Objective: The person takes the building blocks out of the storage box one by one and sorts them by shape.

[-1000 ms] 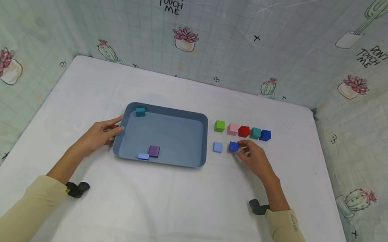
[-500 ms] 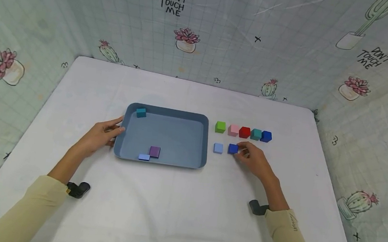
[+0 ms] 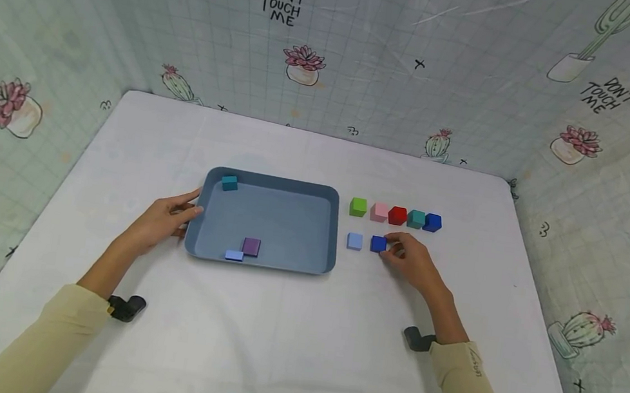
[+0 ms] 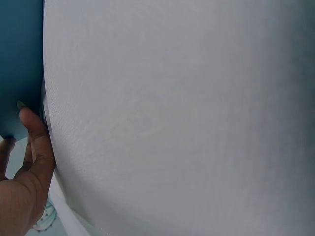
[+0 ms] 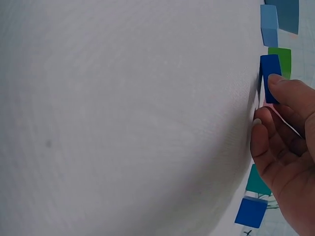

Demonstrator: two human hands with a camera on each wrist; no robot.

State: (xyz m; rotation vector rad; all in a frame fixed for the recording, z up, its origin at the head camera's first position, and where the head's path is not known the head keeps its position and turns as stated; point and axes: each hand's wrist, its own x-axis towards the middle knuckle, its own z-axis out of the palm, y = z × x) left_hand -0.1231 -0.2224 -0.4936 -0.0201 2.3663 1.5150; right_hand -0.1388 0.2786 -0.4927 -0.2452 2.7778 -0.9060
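My left hand (image 3: 163, 218) holds the left end of a blue-grey tray (image 3: 293, 185), thumb at the rim and fingers along the outer side; the left wrist view shows the same hand (image 4: 32, 167) at the tray's wall (image 4: 22, 59). Inside the tray lie a teal block (image 3: 229, 183), a purple block (image 3: 251, 247) and a light blue block (image 3: 234, 255). To the right, my right hand (image 3: 414, 260) pinches a dark blue block (image 3: 377, 244) between thumb and fingers, low at the table. A light blue cube (image 3: 354, 241) stands just left of it.
Behind the pinched block runs a row of cubes: green (image 3: 357, 207), pink (image 3: 379, 212), red (image 3: 397, 215), teal (image 3: 416, 219) and dark blue (image 3: 432, 223). A white cloth covers the table (image 3: 276, 335); patterned curtains (image 3: 365, 59) rise behind and at both sides.
My right hand has brought the dark blue block slightly nearer to me and down, in line with the light blue cube. My left hand stays at the tray.
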